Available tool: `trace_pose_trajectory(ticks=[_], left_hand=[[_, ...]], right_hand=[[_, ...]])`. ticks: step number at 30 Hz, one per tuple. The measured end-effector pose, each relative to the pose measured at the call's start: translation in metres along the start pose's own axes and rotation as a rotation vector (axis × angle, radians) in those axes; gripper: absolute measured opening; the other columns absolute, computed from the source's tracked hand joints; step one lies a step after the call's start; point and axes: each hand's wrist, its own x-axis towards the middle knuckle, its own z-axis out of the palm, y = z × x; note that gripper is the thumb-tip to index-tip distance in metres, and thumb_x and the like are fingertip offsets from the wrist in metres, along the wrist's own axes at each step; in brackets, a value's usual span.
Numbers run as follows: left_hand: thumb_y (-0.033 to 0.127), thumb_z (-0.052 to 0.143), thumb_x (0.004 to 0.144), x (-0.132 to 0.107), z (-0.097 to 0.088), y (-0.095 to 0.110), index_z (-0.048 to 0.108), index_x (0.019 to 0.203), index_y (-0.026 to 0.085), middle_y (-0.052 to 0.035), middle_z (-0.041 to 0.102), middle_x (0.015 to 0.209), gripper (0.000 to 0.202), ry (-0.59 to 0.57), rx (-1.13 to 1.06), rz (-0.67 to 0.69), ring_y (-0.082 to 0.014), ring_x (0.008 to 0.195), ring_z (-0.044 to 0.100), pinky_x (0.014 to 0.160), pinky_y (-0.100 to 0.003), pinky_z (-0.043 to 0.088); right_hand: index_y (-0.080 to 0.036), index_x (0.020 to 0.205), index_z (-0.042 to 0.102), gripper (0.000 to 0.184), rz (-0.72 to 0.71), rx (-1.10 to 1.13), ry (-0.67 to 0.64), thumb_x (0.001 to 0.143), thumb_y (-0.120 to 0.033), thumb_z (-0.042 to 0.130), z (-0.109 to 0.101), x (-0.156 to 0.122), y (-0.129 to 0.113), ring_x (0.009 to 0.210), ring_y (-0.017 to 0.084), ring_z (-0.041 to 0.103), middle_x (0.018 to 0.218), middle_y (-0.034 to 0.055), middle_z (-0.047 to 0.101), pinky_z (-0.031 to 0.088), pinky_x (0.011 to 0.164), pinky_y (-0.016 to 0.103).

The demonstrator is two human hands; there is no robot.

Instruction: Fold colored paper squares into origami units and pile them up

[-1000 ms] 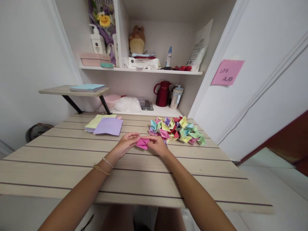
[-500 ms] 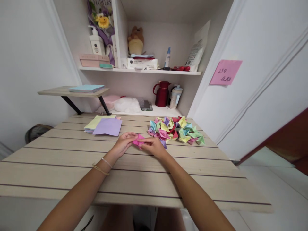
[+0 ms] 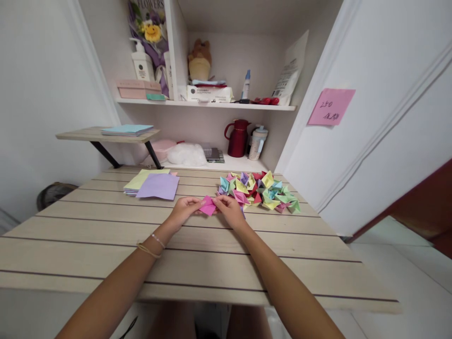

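A small bright pink folded paper (image 3: pixel 208 207) is held between both hands above the slatted table. My left hand (image 3: pixel 185 210) pinches its left side, thumb on top. On the opposite side my right hand (image 3: pixel 229 209) grips the paper the same way, its thumb near the upper right edge. Just beyond and to the right lies a pile of folded paper boats (image 3: pixel 270 193) in several colours. A stack of square paper sheets (image 3: pixel 158 186), purple on top, rests to the left of my hands.
A small raised shelf (image 3: pixel 81 133) at the left carries blue paper sheets (image 3: pixel 127 129). Behind the table stand a red jug (image 3: pixel 238 139), a pale tumbler (image 3: pixel 257 142) and a white plastic bag (image 3: pixel 187 154). A pink note (image 3: pixel 331 107) is stuck on the right wall.
My right hand has shifted from across the front of the pink paper to its right side. The paper has turned and now shows a flatter face with a point toward me.
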Motion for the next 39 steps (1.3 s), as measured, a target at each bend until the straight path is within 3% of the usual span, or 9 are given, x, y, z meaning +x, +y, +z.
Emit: trace_pose_trajectory(ticks=[5,9,11,15,21,29,32,35,39], left_hand=[[0.029,0.076,0.058,-0.003,0.003,0.001,0.059,0.099,0.012,-0.0046,0.068,0.069,0.048,-0.046,0.017,-0.013,-0.0154,0.062,0.064,0.062,-0.027,0.050],[0.030,0.075,0.060,-0.002,0.003,-0.001,0.064,0.082,0.013,-0.0055,0.069,0.072,0.030,-0.063,0.081,0.004,-0.0152,0.067,0.064,0.063,-0.024,0.048],[0.030,0.074,0.060,-0.001,0.003,-0.002,0.064,0.076,0.013,-0.0049,0.069,0.071,0.025,-0.056,0.069,0.012,-0.0143,0.066,0.063,0.063,-0.023,0.047],[0.027,0.076,0.058,-0.001,0.002,0.000,0.062,0.077,0.013,-0.0029,0.067,0.069,0.028,0.014,-0.077,0.009,-0.0120,0.063,0.062,0.062,-0.021,0.047],[0.019,0.078,0.056,0.000,0.000,0.001,0.055,0.080,0.015,-0.0014,0.066,0.076,0.033,0.063,-0.243,-0.010,-0.0103,0.068,0.063,0.068,-0.022,0.049],[0.022,0.078,0.056,0.000,0.001,0.000,0.064,0.091,0.011,-0.0085,0.069,0.087,0.040,0.057,-0.068,-0.001,-0.0150,0.076,0.063,0.072,-0.026,0.049],[0.024,0.078,0.055,-0.002,0.004,0.001,0.066,0.090,0.011,-0.0091,0.070,0.089,0.039,0.022,-0.030,0.024,-0.0169,0.079,0.063,0.076,-0.028,0.047],[0.024,0.078,0.055,-0.001,0.004,0.000,0.068,0.082,0.013,-0.0070,0.070,0.085,0.031,0.030,0.017,0.095,-0.0170,0.078,0.062,0.076,-0.028,0.046],[0.026,0.077,0.055,0.002,0.001,-0.002,0.071,0.072,0.016,-0.0018,0.065,0.070,0.021,0.097,0.174,0.257,-0.0145,0.070,0.057,0.068,-0.023,0.044]], right_hand=[[-0.017,0.075,0.059,0.029,0.005,0.024,0.027,0.062,-0.040,0.071,0.000,0.000,0.000,0.057,0.012,0.057,0.061,-0.0016,0.061,0.046,0.057,0.025],[-0.019,0.100,0.052,0.048,0.021,0.067,-0.010,0.059,-0.033,0.074,0.001,-0.002,-0.002,0.057,0.011,0.058,0.061,-0.0046,0.062,0.046,0.057,0.023],[-0.019,0.103,0.051,0.050,0.032,0.068,-0.004,0.061,-0.034,0.073,0.002,-0.002,-0.003,0.055,0.011,0.058,0.059,-0.0054,0.060,0.047,0.056,0.023],[-0.017,0.096,0.055,0.044,0.075,0.067,-0.027,0.062,-0.037,0.072,0.004,-0.003,-0.003,0.052,0.011,0.058,0.057,-0.0045,0.060,0.049,0.055,0.024],[-0.014,0.072,0.059,0.030,0.141,0.029,-0.132,0.058,-0.036,0.075,0.010,-0.007,0.005,0.048,0.008,0.056,0.057,-0.0025,0.060,0.049,0.051,0.022],[-0.015,0.076,0.060,0.029,0.105,0.086,-0.016,0.065,-0.040,0.069,0.004,-0.001,0.005,0.038,0.006,0.051,0.053,-0.0031,0.061,0.043,0.040,0.017],[-0.016,0.083,0.059,0.034,0.139,0.104,-0.044,0.068,-0.045,0.066,0.004,-0.002,0.002,0.035,0.008,0.052,0.056,-0.0006,0.065,0.042,0.037,0.018],[-0.016,0.091,0.060,0.039,0.188,0.162,-0.116,0.066,-0.044,0.069,0.008,-0.005,-0.001,0.042,0.010,0.059,0.068,0.0035,0.069,0.050,0.044,0.022],[-0.016,0.085,0.064,0.035,0.175,0.239,-0.049,0.062,-0.041,0.072,0.010,-0.005,-0.002,0.055,0.013,0.065,0.074,0.0054,0.070,0.054,0.055,0.026]])
